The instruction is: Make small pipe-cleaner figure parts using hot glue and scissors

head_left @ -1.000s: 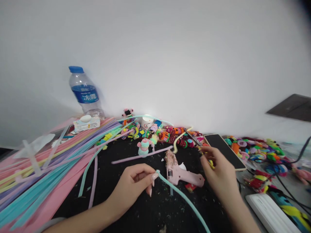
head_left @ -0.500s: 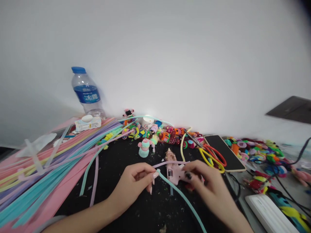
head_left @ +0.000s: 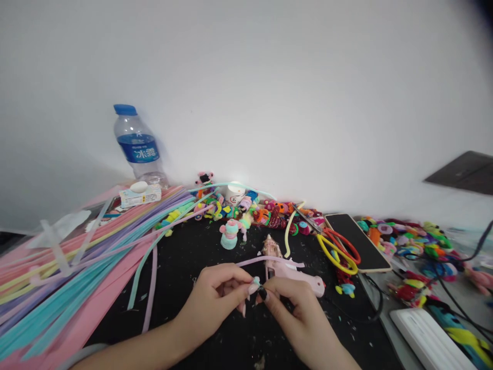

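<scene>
My left hand [head_left: 221, 295] pinches a small mint-green end of a pipe cleaner [head_left: 256, 280] between thumb and forefinger. My right hand [head_left: 295, 308] meets it there, its thumb and forefinger closed on the same piece; the rest of the strand is hidden by my fingers. Just beyond my hands lies a pink glue gun [head_left: 296, 274], its tip pointing away from me. A lilac pipe cleaner [head_left: 250, 261] crosses over it. Farther off to the left stands a small mint and pink fuzzy figure [head_left: 229, 235].
Many pastel pipe cleaners [head_left: 96, 267] are heaped at the left, near a water bottle [head_left: 137, 146]. Scissors [head_left: 339, 252] with yellow and red handles lie beside a phone [head_left: 356, 241]. Colourful fuzzy figures [head_left: 412, 241] and a white power strip [head_left: 423, 336] sit at the right.
My right hand has moved left from over the glue gun to my left fingertips and closed on the mint pipe cleaner. Its long trailing strand no longer shows; the glue gun's handle is uncovered.
</scene>
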Tool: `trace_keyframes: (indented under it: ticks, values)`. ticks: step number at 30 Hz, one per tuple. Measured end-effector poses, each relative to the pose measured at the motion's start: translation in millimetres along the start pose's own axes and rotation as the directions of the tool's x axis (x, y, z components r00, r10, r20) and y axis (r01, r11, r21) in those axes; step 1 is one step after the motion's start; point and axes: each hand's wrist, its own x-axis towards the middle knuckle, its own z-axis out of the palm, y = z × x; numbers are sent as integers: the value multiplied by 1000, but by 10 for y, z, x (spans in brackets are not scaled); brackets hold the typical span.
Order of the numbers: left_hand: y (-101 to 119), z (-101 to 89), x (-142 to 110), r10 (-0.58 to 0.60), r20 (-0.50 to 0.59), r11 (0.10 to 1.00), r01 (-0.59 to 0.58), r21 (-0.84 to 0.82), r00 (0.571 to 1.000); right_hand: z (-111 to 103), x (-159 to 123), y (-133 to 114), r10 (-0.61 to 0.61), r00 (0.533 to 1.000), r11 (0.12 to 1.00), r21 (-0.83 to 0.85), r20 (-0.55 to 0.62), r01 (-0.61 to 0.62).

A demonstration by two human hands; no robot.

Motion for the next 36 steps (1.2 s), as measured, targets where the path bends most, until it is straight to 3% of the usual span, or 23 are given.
trace_keyframes:
  ticks: [7, 13, 15, 17, 19, 22, 24, 26, 29, 32, 36]
  values:
    - [29, 28, -15, -10, -16, 999, 10, -47, 1000, 20, -2, -21, -31, 999, 999, 42, -16, 32]
    - [33, 30, 2, -39, 1, 998, 39, -57, 999, -26, 9, -37, -51, 998, 998, -40, 30, 52]
    - [44, 15, 15, -55, -34, 998, 53, -43, 998, -130, 5, -16, -22, 1000, 999, -49, -11, 21]
    - [58, -2, 27, -74, -70, 996, 70, -51, 995, -289, -6, 30, 8, 989, 1000, -12, -146, -10]
    - [69, -16, 37, -85, -90, 996, 81, -49, 992, -477, -18, 103, 45, 933, 998, -13, -358, -53]
    - [70, -23, 48, -97, -90, 995, 95, -35, 991, -744, -27, 273, 62, 772, 983, -94, -632, -155]
    - [62, -21, 54, -110, -95, 994, 109, -17, 989, -885, -19, 430, 78, 704, 953, -154, -706, -260]
    - [50, -19, 58, -113, -92, 993, 114, 11, 989, -989, -3, 614, 130, 684, 906, -194, -718, -375]
    - [35, -14, 60, -117, -78, 992, 120, 38, 990, -1073, 32, 888, 150, 745, 762, -404, -650, -506]
    - [29, -12, 53, -104, -67, 992, 108, 59, 992, -1087, 70, 1072, 159, 831, 689, -543, -533, -480]
    - [16, -16, 31, -53, -49, 995, 57, 87, 997, -1075, 107, 1135, 154, 842, 665, -576, -517, -475]
